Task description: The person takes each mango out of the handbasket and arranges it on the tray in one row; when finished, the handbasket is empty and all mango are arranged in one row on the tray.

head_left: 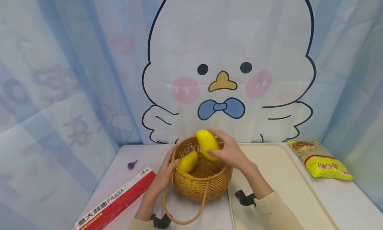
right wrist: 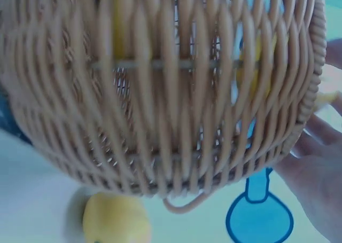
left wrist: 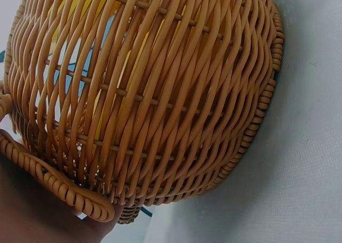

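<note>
While in hands [head_left: 163,171] [head_left: 231,151], one mango [head_left: 207,145] (one basket [head_left: 191,191]).

Cartoon-printed curtains [head_left: 227,37] around a table [head_left: 122,173] form a booth.

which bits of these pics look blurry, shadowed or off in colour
Left wrist: the basket is mostly crisp, with soft shadow on the white tabletop and the left hand dark; right wrist: hazy, with a blue-green cast, the yellow object below the basket blurred; head: fairly even light.
</note>
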Demonstrator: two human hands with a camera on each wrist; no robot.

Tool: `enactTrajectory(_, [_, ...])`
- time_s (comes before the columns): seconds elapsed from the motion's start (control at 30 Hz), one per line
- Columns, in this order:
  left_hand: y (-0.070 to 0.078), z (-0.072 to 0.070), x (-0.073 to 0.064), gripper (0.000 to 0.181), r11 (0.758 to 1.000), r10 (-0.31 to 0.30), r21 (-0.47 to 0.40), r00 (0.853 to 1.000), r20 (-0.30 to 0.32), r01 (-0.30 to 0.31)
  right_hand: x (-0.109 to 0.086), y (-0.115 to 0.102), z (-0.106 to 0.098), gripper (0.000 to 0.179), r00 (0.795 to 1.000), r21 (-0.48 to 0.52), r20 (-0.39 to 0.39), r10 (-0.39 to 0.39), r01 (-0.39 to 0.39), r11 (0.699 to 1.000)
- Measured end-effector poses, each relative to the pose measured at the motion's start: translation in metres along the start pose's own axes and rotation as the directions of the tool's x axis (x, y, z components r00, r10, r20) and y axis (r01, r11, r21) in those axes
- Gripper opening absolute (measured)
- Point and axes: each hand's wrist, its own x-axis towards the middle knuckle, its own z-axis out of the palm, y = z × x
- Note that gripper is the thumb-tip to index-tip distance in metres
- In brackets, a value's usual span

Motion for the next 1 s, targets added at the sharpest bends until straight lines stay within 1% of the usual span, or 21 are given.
enactTrajectory(0.1, [0.000, 0.000, 0.000, 0.057, 1.000, 0.004, -0.004, 1.000, 0.001, -0.004, -0.002, 0.005, -0.003, 0.070, 0.997, 0.001, -0.077, -0.021, 0.021, 1.000])
enactTrajectory(0.2, [-0.001, 0.000, 0.000, 0.056, 1.000, 0.002, -0.004, 1.000, -0.001, -0.002, -0.005, 0.009, -0.007, 0.070, 0.991, 0.000, -0.133, -0.031, 0.032, 0.999])
enactTrajectory(0.5, [-0.002, 0.000, 0.001, 0.058, 1.000, -0.001, 0.005, 1.000, -0.003, 0.001, -0.015, 0.015, -0.027, 0.070, 0.971, 0.029, -0.231, -0.059, 0.067, 0.997])
enactTrajectory(0.63, [-0.001, 0.000, 0.000, 0.057, 1.000, -0.002, 0.009, 1.000, -0.004, 0.003, -0.019, 0.023, -0.036, 0.070, 0.964, 0.033, -0.264, -0.044, 0.054, 0.998])
enactTrajectory(0.7, [-0.001, 0.000, 0.000, 0.057, 1.000, -0.001, 0.010, 1.000, -0.004, 0.001, -0.022, 0.029, -0.041, 0.070, 0.960, 0.039, -0.281, -0.023, 0.035, 0.999])
enactTrajectory(0.93, [0.000, 0.000, 0.000, 0.057, 1.000, -0.001, 0.013, 1.000, -0.002, 0.002, -0.033, 0.057, -0.053, 0.070, 0.943, 0.004, -0.330, 0.040, -0.041, 0.999])
enactTrajectory(1.0, [-0.001, 0.000, 0.000, 0.057, 1.000, -0.005, 0.018, 1.000, -0.006, 0.005, -0.035, 0.066, -0.056, 0.070, 0.940, 0.011, -0.336, 0.059, -0.059, 0.998])
